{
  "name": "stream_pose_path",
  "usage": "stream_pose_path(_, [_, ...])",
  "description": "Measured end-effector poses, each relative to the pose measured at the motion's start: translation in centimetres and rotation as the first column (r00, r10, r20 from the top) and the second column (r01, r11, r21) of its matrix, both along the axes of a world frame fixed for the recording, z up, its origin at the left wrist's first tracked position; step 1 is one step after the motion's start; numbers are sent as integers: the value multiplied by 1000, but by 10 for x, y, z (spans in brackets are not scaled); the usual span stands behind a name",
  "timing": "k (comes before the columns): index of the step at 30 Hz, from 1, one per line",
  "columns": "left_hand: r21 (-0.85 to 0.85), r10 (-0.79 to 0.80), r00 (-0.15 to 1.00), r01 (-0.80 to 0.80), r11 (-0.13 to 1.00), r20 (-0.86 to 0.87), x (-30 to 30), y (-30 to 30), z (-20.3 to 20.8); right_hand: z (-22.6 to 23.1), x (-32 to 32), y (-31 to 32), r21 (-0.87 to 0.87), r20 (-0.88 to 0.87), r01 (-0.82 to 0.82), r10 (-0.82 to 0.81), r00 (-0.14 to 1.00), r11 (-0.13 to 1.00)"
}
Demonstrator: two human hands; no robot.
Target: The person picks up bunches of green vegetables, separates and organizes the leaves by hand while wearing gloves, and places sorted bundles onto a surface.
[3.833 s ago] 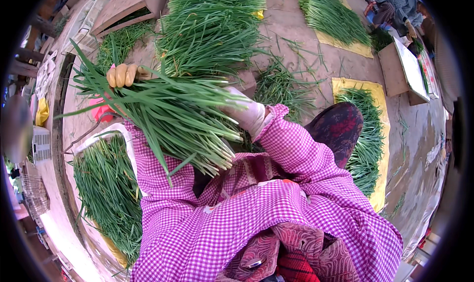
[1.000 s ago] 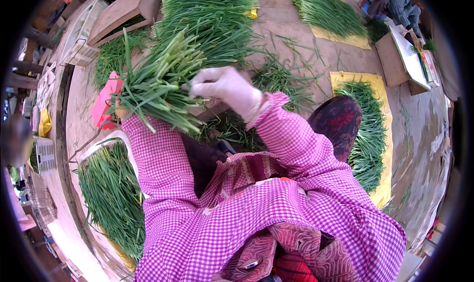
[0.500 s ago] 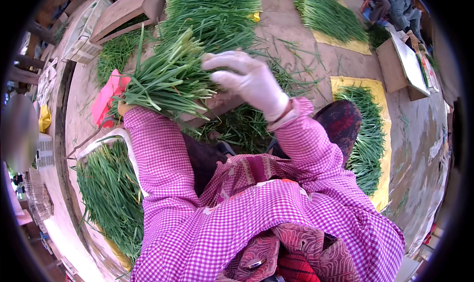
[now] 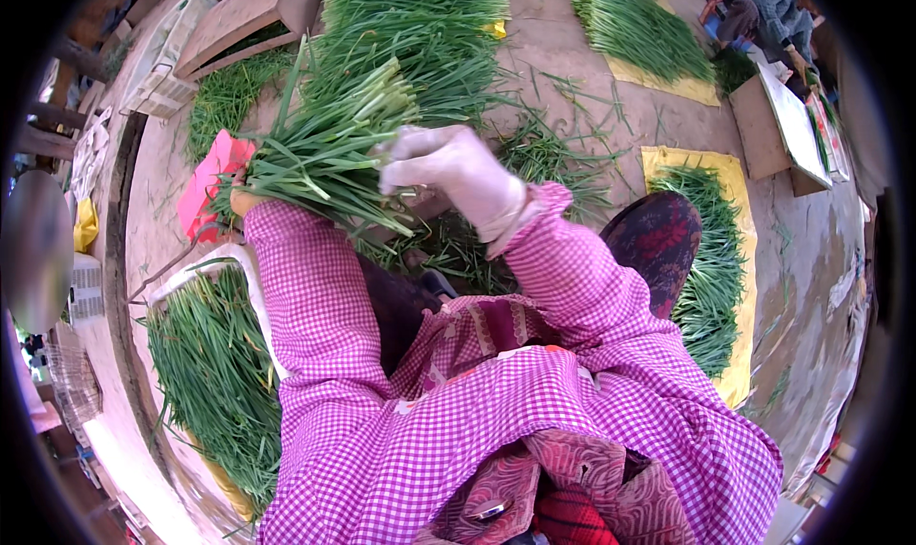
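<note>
A thick bunch of garlic chives (image 4: pixel 329 158) lies across my left hand (image 4: pixel 245 204), its pale stem ends pointing up and to the right. Leaves cover most of that hand, which grips the bunch from below. My right hand (image 4: pixel 456 175), in a white glove, is at the right side of the bunch. Its thumb and forefinger are pinched together on the outer chives, slightly blurred. Beneath the hands, loose chive trimmings (image 4: pixel 458 254) lie between my feet. A pink-red sheet (image 4: pixel 210 184) is beside my left wrist.
Large piles of chives (image 4: pixel 410 30) lie ahead, with another on a yellow sheet (image 4: pixel 730 354) at right. On the left stands a white-rimmed container (image 4: pixel 256 287) full of chives. Wooden stands (image 4: pixel 253 20) are at far left and far right. Another person (image 4: pixel 773 20) works at the upper right.
My right hand has moved left and slightly down onto the bunch, its fingers closing from a looser curl. The bunch has shifted slightly to the right in my left hand.
</note>
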State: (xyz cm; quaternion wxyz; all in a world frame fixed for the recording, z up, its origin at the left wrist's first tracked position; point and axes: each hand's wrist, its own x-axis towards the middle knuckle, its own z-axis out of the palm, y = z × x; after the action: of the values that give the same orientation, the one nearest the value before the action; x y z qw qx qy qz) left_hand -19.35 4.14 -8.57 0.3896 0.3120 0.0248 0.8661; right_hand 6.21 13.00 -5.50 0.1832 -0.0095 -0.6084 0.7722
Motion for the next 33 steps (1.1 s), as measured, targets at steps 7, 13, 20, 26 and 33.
stream_pose_path(7, [-25, 26, 1000, -26, 999, -3, -2, 2, 1, -12, 75, 70, -18, -178, 61, -64, 982, 998])
stream_pose_path(13, [-50, 47, 999, -47, 998, -7, -9, -1, -2, -9, 60, 49, 47, 309, -11, -4, 951, 999])
stream_pose_path(20, [-76, 75, 997, -74, 994, 10, -14, -12, -9, -23, -7, -29, -475, 280, 42, 106, 954, 879])
stream_pose_path(26, [-87, 133, 991, -131, 988, 20, -18, -35, -15, -21, 17, -16, -313, -33, -204, 204, 978, 928])
stream_pose_path(33, [-100, 171, 985, -169, 981, 15, -23, -46, -20, -16, 35, 33, 511, 254, 258, -430, 866, 820])
